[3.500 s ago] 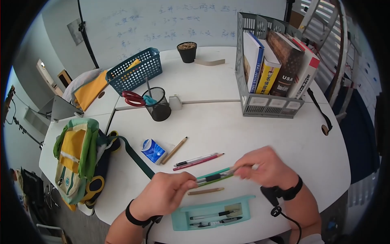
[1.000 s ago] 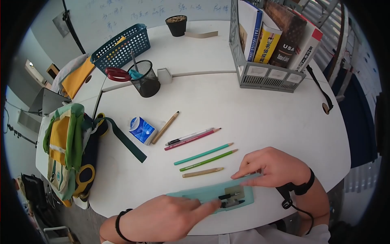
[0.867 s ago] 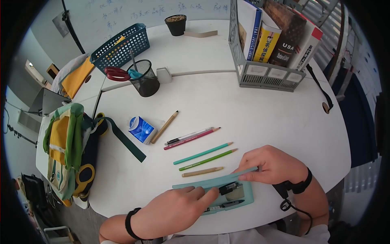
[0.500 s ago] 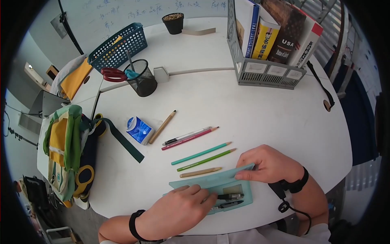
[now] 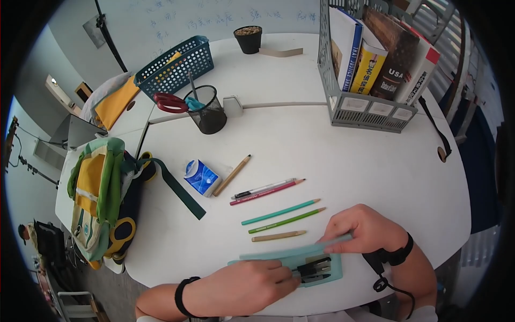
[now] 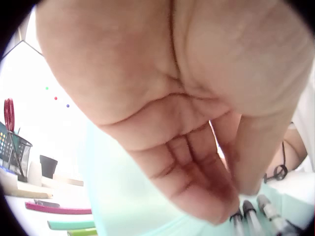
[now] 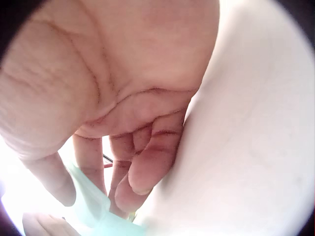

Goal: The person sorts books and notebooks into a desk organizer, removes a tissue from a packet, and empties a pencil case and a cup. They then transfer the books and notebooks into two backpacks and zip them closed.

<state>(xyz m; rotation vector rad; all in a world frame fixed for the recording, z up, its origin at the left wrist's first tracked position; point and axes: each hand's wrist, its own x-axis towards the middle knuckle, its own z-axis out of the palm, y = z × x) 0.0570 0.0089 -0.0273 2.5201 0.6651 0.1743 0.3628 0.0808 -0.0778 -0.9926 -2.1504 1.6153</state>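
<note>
The translucent teal pencil case (image 5: 337, 272) lies near the table's front edge, with several pens (image 5: 317, 267) in its tray. My left hand (image 5: 244, 287) reaches into it, thumb and fingertips drawn together at the ends of the pens, pinching a pen; its fingers hide the case's left part. Pen ends (image 6: 251, 212) show just below those fingertips in the left wrist view. My right hand (image 5: 362, 228) pinches the raised lid (image 5: 306, 249) at its right end between thumb and fingers. Behind the case lie a wood-coloured pencil (image 5: 279, 236), a green pencil (image 5: 287, 220) and a teal pencil (image 5: 280, 211).
A red pencil (image 5: 265, 194), a clear pen (image 5: 265, 188), a brown pencil (image 5: 232, 175) and a blue tissue pack (image 5: 202, 177) lie farther back. A backpack (image 5: 99, 198) stands left. Behind are a mesh pen cup (image 5: 211, 115), a perforated basket (image 5: 177, 70) and a book rack (image 5: 370, 119).
The teal and green pencils have gone from my hands onto the table. My right hand has moved to the lid and my left hand into the case, where the pens have shifted.
</note>
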